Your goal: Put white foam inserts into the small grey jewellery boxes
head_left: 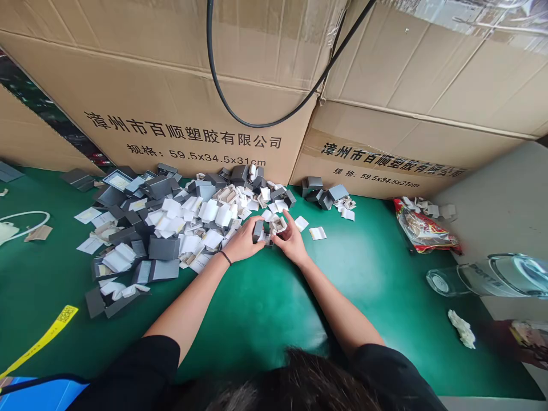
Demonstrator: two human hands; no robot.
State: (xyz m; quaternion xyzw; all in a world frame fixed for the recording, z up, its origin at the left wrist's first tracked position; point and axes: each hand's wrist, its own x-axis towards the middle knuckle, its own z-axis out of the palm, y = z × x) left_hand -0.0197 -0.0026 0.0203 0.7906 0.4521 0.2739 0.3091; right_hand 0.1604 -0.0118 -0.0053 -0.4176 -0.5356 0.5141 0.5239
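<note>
At the near edge of the pile of grey boxes and white inserts on the green table, the left hand had its fingers curled around a small grey box. The right hand pinched a pale insert just beside it. Both pieces were held only at the fingertips, so a slip looked possible. A dropped piece could easily have been lost among the lookalike loose pieces touching both hands.

matt green tabletop, corrugated cardboard cartons
</note>
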